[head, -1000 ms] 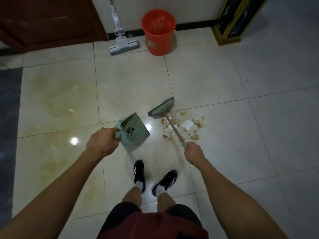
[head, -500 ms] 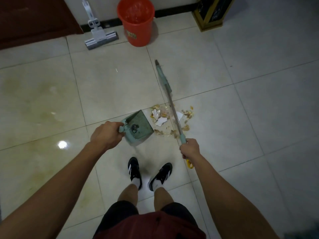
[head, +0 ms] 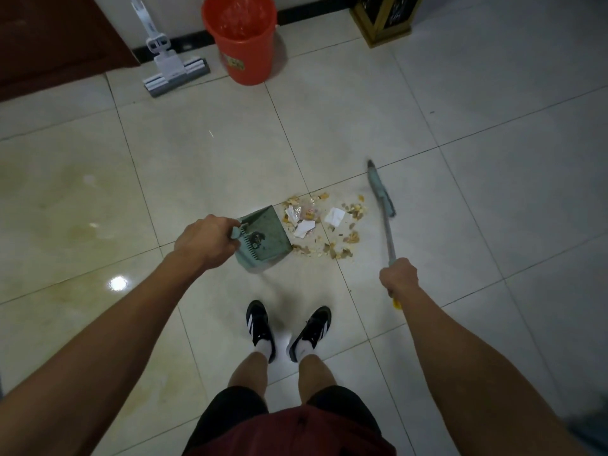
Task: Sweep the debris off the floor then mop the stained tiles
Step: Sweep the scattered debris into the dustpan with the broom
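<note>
A pile of debris (head: pixel 324 225), paper scraps and yellow-brown crumbs, lies on the pale floor tiles. My left hand (head: pixel 205 243) grips the handle of a green dustpan (head: pixel 265 240), whose open edge sits against the left side of the pile. My right hand (head: pixel 398 278) grips the handle of a green broom (head: pixel 381 192). The broom head is to the right of the debris, apart from it. Yellowish stains (head: pixel 72 205) spread over the tiles on the left.
A white squeeze mop (head: pixel 174 72) leans on the far wall beside an orange bucket (head: pixel 245 44). A dark wooden door (head: pixel 49 44) is at far left, a black-and-gold stand (head: pixel 383 19) at far right. My feet (head: pixel 289 330) are just behind the pile.
The broom head swung from the left of the debris, over it, to its right side. The dustpan came closer to the pile's left edge.
</note>
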### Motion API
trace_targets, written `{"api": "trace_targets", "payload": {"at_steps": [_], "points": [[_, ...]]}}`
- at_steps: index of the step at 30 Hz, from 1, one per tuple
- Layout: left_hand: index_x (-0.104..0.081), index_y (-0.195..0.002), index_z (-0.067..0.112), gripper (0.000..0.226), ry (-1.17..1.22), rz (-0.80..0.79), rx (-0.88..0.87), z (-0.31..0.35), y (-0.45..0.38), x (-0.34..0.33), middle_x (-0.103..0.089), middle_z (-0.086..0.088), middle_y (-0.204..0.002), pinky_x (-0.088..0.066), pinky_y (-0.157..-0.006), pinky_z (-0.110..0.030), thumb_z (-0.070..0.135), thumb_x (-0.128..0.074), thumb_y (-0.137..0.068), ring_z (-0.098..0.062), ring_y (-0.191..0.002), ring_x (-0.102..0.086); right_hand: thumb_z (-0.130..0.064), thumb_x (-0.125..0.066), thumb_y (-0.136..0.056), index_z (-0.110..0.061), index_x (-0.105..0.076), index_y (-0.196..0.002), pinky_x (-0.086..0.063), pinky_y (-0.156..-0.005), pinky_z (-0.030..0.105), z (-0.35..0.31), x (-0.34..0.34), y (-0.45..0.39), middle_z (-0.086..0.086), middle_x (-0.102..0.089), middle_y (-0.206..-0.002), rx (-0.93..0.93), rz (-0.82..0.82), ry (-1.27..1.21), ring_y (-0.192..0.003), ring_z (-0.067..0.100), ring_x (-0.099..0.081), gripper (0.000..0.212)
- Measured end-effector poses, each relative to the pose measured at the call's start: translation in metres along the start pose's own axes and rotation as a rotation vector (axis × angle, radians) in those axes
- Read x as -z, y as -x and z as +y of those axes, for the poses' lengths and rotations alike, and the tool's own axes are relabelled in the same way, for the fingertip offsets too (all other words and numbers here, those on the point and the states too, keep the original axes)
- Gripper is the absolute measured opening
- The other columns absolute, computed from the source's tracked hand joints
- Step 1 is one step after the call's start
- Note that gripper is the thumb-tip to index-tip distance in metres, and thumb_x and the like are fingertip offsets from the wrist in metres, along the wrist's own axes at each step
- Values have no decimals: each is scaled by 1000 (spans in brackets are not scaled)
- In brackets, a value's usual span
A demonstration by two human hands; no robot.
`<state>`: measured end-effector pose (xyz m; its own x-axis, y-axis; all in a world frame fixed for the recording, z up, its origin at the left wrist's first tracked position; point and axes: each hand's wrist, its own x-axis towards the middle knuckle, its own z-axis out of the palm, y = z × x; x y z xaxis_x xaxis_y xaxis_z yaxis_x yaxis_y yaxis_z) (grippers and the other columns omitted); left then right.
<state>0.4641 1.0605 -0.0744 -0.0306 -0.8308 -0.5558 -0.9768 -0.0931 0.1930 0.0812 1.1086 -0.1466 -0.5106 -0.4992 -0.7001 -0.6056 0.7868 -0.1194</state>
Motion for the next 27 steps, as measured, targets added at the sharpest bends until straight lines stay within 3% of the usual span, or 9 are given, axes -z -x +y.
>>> {"api": "trace_targets", "payload": {"at_steps": [5,10,14,18,27], "points": [[-70,-109,36,18,-11,16,-13,-9,-7,2,-72,1,-98,-55,-68,-35,34,-67,-91,-24,-82,-64,-9,-53,-93,7,-54,-126,-59,-67,38,-5,-9,15,25,-65,-113,10,-112,102,-93,38,-70,37],[-68,-114,37,22,-24,16,-18,-6,-10,-7,-72,2,-100,-54,-68,-34,36,-64,-92,-23,-83,-64,-10,-52,-95,2,-53,-128,-60,-80,38,-2,-39,39,21,-60,-124,112,-162,200,-103,34,-67,35],[-66,-119,41,28,3,11,-4,-7,-8,-15,-72,3,-100,-58,-70,-36,37,-63,-92,-24,-83,-65,-8,-49,-97,-1,-51,-130,-53,-78,31,-15,-62,54,19,-58,-126,211,-234,298,-108,32,-64,34],[-66,-120,40,28,15,6,9,-15,-5,-21,-72,2,-103,-58,-72,-37,38,-63,-92,-24,-85,-65,-6,-49,-96,-4,-50,-131,-55,-86,36,-21,-81,66,19,-56,-127,284,-274,366,-110,33,-62,35],[-69,-106,37,15,158,39,96,-29,9,-39,-70,1,-97,-48,-68,-33,34,-62,-93,-23,-80,-59,-2,-51,-91,-4,-50,-135,-53,-75,32,-9,-86,79,20,-58,-125,378,-316,411,-106,33,-63,44]]}}
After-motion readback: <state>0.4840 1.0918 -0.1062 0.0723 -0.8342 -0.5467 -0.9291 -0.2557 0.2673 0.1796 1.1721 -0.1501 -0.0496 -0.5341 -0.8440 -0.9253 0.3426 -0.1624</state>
